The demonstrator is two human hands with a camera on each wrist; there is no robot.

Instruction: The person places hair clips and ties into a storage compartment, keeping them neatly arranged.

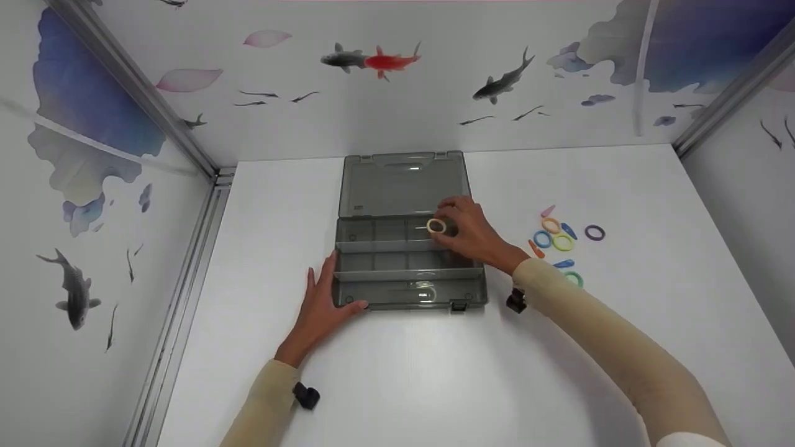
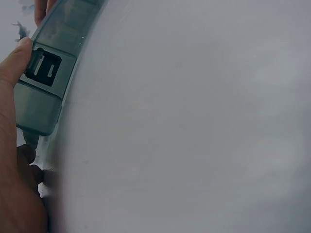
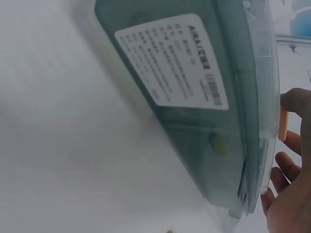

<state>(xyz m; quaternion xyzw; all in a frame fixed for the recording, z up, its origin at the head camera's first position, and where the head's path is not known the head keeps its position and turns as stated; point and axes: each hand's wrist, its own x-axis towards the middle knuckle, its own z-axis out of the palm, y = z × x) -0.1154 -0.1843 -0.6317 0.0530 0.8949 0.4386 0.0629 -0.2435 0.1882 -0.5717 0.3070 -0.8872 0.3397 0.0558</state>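
A smoky, see-through compartment box lies with its lid laid back toward the wall. At its front left corner is my left hand, fingers along the left side and the thumb on the front wall. The left wrist view shows that thumb beside a dark latch. My right hand pinches a pale orange hair tie over the back right compartments. In the right wrist view the hair tie shows edge-on between thumb and fingertips, beyond the box's wall.
Right of the box lie several coloured hair ties and small hair clips, partly behind the right forearm. Painted white walls close off the table's back and sides. A white label is stuck on the box.
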